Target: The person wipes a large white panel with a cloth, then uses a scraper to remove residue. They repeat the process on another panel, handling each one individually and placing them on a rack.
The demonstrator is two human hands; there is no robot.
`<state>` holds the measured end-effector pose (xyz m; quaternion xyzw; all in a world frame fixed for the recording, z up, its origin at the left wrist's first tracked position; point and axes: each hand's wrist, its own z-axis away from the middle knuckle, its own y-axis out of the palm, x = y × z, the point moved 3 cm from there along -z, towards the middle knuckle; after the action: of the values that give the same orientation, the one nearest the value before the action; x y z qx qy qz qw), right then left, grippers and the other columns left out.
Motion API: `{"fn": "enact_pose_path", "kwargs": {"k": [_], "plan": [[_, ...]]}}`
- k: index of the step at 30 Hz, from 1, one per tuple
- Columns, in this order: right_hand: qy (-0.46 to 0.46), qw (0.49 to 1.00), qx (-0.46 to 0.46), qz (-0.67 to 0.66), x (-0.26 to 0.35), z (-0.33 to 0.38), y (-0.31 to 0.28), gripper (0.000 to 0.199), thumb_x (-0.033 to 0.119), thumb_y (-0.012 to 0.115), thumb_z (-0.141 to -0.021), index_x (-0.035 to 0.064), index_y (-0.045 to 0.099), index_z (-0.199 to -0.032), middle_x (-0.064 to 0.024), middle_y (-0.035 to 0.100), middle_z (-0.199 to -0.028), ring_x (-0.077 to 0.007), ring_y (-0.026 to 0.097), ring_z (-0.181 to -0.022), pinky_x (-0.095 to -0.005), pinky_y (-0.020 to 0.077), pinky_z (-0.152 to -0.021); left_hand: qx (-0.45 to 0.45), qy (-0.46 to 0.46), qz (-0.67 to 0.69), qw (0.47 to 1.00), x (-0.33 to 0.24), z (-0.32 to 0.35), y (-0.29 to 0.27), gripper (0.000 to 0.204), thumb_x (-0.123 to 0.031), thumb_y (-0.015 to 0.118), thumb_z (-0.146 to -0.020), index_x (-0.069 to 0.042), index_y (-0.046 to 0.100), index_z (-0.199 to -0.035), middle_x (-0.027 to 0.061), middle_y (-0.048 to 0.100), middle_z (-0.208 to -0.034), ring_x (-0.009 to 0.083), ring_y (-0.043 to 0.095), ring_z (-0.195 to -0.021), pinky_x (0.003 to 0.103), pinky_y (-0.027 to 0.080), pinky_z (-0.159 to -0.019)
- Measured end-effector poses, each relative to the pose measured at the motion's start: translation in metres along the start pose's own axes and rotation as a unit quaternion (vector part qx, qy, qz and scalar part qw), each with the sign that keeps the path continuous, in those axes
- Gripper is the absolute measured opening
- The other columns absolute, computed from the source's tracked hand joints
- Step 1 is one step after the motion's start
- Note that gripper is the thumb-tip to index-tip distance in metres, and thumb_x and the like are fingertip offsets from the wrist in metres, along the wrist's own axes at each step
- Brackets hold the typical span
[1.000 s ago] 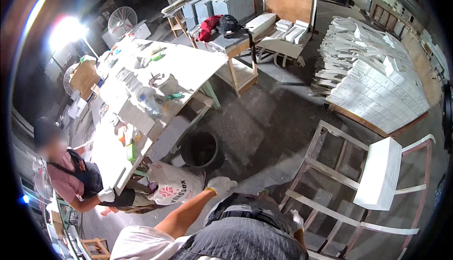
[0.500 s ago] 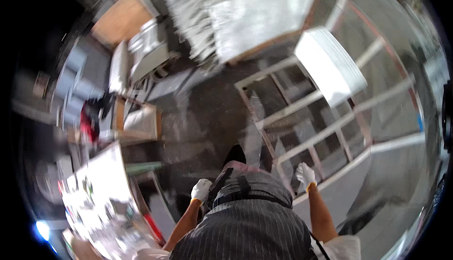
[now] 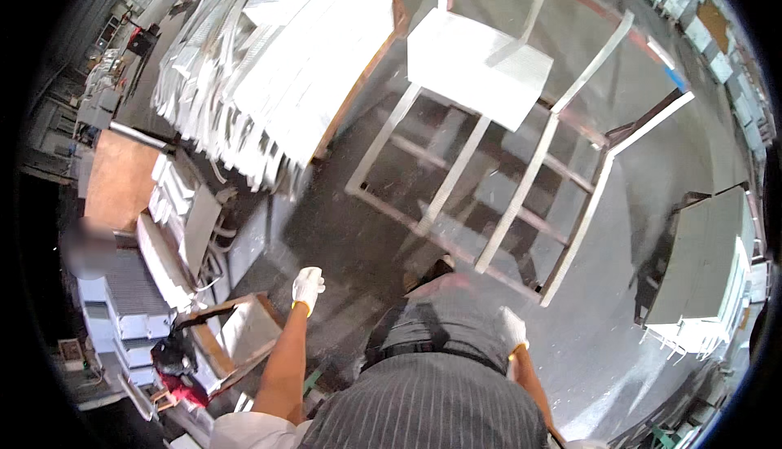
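My left hand, in a white glove with a yellow cuff, is raised out in front over the dark floor. Its fingers are curled in and nothing shows in them. My right hand, gloved the same way, hangs beside my right thigh; its fingers are partly turned away and not clear. Ahead lies an open frame of pale and reddish bars, near my feet. A white flat panel or stack of panels rests across its far part. Neither hand touches the frame.
A large pile of white sheets stands at the far left of the frame. Left of me are a wooden box and a cart with white pieces. Another stack of flat panels stands right. A person is at the left edge.
The view has turned leftward-to-right, bringing the frame more squarely ahead and the right-hand stack into sight. My left arm has swung forward; my right hand has drawn back to my thigh.
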<state>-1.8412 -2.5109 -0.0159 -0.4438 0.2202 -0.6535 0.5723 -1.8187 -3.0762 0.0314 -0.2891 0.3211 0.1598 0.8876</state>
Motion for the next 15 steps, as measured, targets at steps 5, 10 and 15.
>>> {"fn": "enact_pose_path", "kwargs": {"k": [5,10,15], "plan": [[0.337,0.652,-0.022,-0.679,-0.032,0.003,0.013,0.022,0.028,0.056,-0.092,0.0104,0.064,-0.082,0.0021,0.056,-0.069,-0.0144,0.058,-0.06,-0.0289,0.0444,-0.053,0.202,0.076,0.045,0.975,-0.073,-0.006,0.109,0.025,-0.023,0.062,-0.093,-0.004,0.064,-0.11,0.0044,0.065,-0.1,0.0126,0.062,-0.089,0.029,0.054,-0.075],[0.332,0.593,-0.013,-0.734,-0.059,-0.035,0.005,0.026,0.034,0.052,-0.095,0.0186,0.053,-0.074,0.0062,0.046,-0.062,-0.0078,0.044,-0.048,-0.0235,0.0294,-0.041,0.212,0.175,-0.145,0.95,-0.105,0.018,0.153,0.033,-0.026,0.063,-0.093,-0.003,0.062,-0.117,0.0086,0.068,-0.104,0.0142,0.065,-0.088,0.028,0.053,-0.078],[0.271,0.632,-0.054,-0.723,-0.059,-0.08,-0.051,0.03,0.039,0.052,-0.097,0.013,0.064,-0.088,0.0006,0.061,-0.075,-0.0116,0.057,-0.061,-0.0257,0.0426,-0.055,0.158,0.124,-0.169,0.965,-0.026,-0.012,0.073,0.027,-0.02,0.063,-0.09,-0.004,0.063,-0.111,0.007,0.065,-0.099,0.0169,0.064,-0.088,0.032,0.054,-0.076]]}}
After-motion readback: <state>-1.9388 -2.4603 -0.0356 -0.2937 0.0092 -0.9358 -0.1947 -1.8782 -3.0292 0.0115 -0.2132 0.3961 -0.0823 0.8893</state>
